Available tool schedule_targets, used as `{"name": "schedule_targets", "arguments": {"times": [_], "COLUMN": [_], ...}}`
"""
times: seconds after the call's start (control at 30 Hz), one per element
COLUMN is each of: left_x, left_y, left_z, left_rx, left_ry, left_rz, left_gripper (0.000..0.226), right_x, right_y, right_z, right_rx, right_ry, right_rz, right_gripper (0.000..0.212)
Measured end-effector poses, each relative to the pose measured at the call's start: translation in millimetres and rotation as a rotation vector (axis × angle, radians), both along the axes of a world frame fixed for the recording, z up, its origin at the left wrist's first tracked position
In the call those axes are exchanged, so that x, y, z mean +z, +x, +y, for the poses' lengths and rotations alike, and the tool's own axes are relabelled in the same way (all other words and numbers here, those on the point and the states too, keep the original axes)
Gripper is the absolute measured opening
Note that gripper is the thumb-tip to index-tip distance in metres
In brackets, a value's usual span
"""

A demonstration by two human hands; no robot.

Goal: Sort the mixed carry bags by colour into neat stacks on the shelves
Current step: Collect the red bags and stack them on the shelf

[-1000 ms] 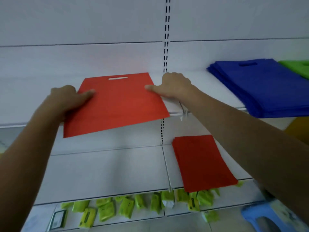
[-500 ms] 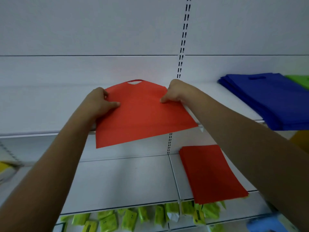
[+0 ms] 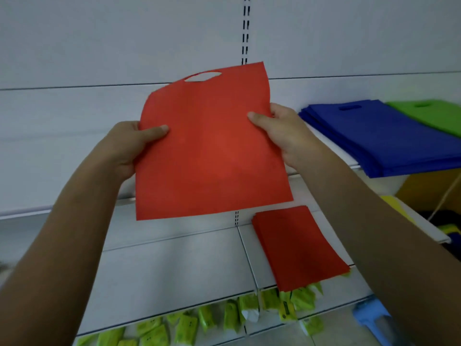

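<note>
A flat red carry bag (image 3: 212, 151) with a cut-out handle at its top is lifted in front of the white shelving. My left hand (image 3: 129, 146) pinches its left edge, thumb on the front. My right hand (image 3: 279, 131) pinches its right edge the same way. Below it, a stack of red bags (image 3: 296, 248) lies on the lower shelf (image 3: 174, 270), overhanging its front edge. A stack of blue bags (image 3: 384, 136) sits on the upper shelf (image 3: 324, 143) at right, with green bags (image 3: 434, 113) beside it.
Several yellow-green packets (image 3: 249, 313) line the bottom shelf. A light blue stool (image 3: 371, 318) stands at the lower right. Yellow items (image 3: 424, 193) and a cord sit at the right edge under the blue stack.
The red bag has come off the upper shelf, now held up in the air towards me. Both hands shifted from pressing on it to pinching its side edges.
</note>
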State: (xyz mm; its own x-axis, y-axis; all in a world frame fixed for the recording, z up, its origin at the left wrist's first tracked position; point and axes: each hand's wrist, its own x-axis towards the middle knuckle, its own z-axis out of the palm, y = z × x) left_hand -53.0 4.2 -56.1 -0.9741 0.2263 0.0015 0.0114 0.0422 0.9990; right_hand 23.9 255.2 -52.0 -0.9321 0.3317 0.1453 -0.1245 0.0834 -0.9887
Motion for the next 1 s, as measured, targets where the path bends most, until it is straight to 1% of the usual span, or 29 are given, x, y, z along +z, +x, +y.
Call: {"name": "schedule_targets", "arguments": {"times": [0.07, 0.1, 0.2, 0.27, 0.3, 0.4, 0.5, 0.63, 0.7, 0.77, 0.87, 0.93, 0.97, 1.0], "left_x": [0.0, -0.3, -6.1, -9.9, -11.6, -15.0, -17.8, -32.2, -43.0, -59.4, -101.4, -141.7, -161.2, -181.2], "left_y": [8.2, 13.7, 29.0, 43.9, 52.3, 83.1, 116.6, 162.3, 183.3, 203.0, 230.5, 248.1, 256.6, 261.6], "left_z": [13.5, 21.7, 46.4, 67.8, 78.9, 115.0, 150.3, 207.9, 235.5, 261.6, 288.1, 297.6, 299.4, 299.4], "left_rx": [0.014, 0.034, 0.078, 0.057, 0.032, -0.083, -0.158, -0.168, -0.161, -0.154, -0.177, -0.162, -0.148, -0.133], "left_ry": [-0.005, -0.028, -0.170, -0.186, -0.171, -0.036, 0.076, 0.061, 0.043, -0.011, -0.086, -0.138, -0.173, -0.218], "left_rz": [0.110, 0.184, 0.400, 0.453, 0.461, 0.404, 0.321, 0.291, 0.268, 0.261, 0.228, 0.175, 0.145, 0.121], "left_gripper": [0.008, 0.009, 0.019, 0.018, 0.016, 0.020, 0.024, 0.016, 0.013, 0.015, 0.023, 0.022, 0.024, 0.032], "right_x": [-0.1, -1.6, -10.9, -18.1, -21.0, -28.4, -36.0, -54.6, -67.2, -84.4, -122.9, -155.4, -172.3, -188.4], "right_y": [14.8, 22.9, 47.4, 67.9, 79.4, 116.1, 154.3, 207.4, 233.8, 261.6, 296.8, 314.7, 321.8, 326.9], "right_z": [7.7, 14.5, 41.4, 63.2, 73.8, 110.9, 151.7, 207.7, 229.5, 250.5, 275.4, 289.2, 294.6, 298.3], "right_rx": [-0.059, -0.103, -0.283, -0.364, -0.371, -0.332, -0.300, -0.360, -0.374, -0.403, -0.443, -0.435, -0.423, -0.406], "right_ry": [0.138, 0.209, 0.415, 0.477, 0.487, 0.475, 0.409, 0.368, 0.317, 0.291, 0.275, 0.260, 0.256, 0.253], "right_rz": [0.087, 0.124, 0.194, 0.225, 0.244, 0.285, 0.311, 0.318, 0.299, 0.246, 0.127, 0.035, -0.010, -0.054], "right_gripper": [0.015, 0.013, 0.014, 0.017, 0.019, 0.027, 0.029, 0.030, 0.025, 0.019, 0.013, 0.009, 0.008, 0.009]}}
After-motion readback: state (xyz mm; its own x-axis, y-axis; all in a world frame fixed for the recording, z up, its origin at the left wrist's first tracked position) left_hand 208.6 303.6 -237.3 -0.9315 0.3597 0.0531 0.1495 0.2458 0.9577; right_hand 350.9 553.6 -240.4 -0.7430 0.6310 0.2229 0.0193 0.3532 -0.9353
